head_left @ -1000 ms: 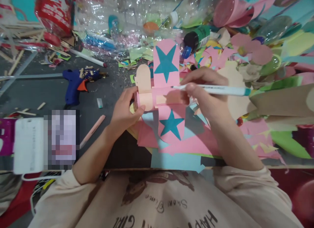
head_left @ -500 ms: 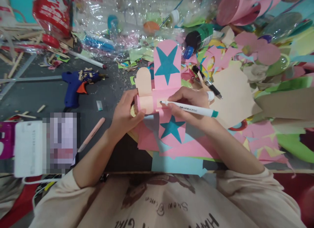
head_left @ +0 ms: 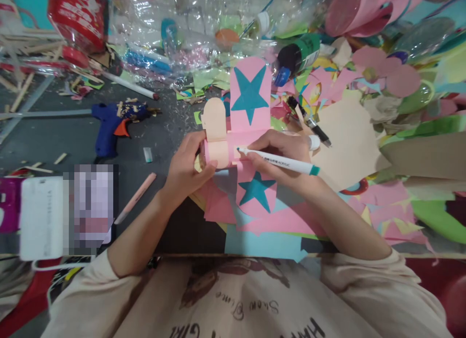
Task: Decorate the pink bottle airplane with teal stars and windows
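A pink paper craft [head_left: 250, 93] with two teal stars and peach rounded flaps lies in the middle of the table. My left hand [head_left: 187, 166] pinches its left end, thumb on the lower peach flap [head_left: 218, 152]. A white marker with a teal end [head_left: 280, 160] is held in my right hand [head_left: 287, 156] like a pen. Its tip touches the peach strip at the craft's centre fold. Under the craft lie loose pink and light blue paper sheets [head_left: 262, 238].
A blue glue gun [head_left: 112, 122] lies to the left, a white box [head_left: 41, 217] at the near left edge, and a pink stick [head_left: 135, 197] beside it. Crumpled clear plastic [head_left: 174, 32], bottles and paper scraps crowd the back and right. A black pen [head_left: 309, 120] lies right of the craft.
My right hand came down from above the craft and turned the marker, whose tip now rests on the peach strip. The left hand has held its grip.
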A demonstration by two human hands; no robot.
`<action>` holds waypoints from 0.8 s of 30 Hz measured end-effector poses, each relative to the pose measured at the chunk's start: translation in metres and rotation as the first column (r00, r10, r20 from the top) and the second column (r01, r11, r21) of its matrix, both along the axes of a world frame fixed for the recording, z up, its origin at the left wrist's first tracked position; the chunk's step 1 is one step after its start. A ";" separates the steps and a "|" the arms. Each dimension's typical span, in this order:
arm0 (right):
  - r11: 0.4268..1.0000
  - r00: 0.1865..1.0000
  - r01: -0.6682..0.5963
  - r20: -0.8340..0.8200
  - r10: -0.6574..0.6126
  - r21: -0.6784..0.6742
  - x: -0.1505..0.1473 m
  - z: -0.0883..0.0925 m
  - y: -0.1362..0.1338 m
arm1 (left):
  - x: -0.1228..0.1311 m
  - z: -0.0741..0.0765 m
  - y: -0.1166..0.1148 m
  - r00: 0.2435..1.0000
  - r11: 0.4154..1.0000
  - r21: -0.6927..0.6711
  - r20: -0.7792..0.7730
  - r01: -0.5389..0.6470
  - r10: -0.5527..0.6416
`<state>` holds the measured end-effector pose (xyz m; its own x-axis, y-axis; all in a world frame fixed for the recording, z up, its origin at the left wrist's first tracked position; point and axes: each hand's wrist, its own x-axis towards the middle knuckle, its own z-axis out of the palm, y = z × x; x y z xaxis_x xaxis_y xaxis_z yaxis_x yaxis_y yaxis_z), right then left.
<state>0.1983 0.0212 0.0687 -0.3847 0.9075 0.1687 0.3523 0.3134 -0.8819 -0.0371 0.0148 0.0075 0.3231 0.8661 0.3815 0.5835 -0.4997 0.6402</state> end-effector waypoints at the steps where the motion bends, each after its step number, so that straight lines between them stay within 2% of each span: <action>1: 1.000 1.000 -0.010 -0.005 0.010 0.016 0.000 0.000 0.000 | 0.000 0.000 0.000 1.000 1.000 0.008 -0.007 0.003 -0.002; 8: 0.995 0.998 -0.069 0.000 0.070 0.076 0.002 0.001 0.003 | 0.000 -0.001 0.000 1.000 1.000 0.024 -0.021 -0.004 0.005; 15: 0.994 0.995 -0.092 -0.035 0.090 -0.064 0.005 -0.002 0.002 | -0.001 0.002 0.000 0.999 0.999 0.031 -0.029 0.018 -0.017; 20: 0.998 0.995 0.012 -0.101 -0.018 -0.064 0.003 -0.004 0.002 | -0.001 0.000 0.000 1.000 1.000 0.021 -0.027 0.006 -0.006; 24: 0.997 0.996 0.052 -0.070 -0.056 -0.052 0.002 -0.005 0.001 | -0.001 -0.002 0.000 1.000 1.000 0.024 -0.020 0.001 -0.001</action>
<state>0.2004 0.0224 0.0633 -0.3233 0.9347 0.1481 0.3028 0.2504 -0.9196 -0.0378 0.0151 0.0059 0.3319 0.8563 0.3958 0.5957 -0.5156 0.6159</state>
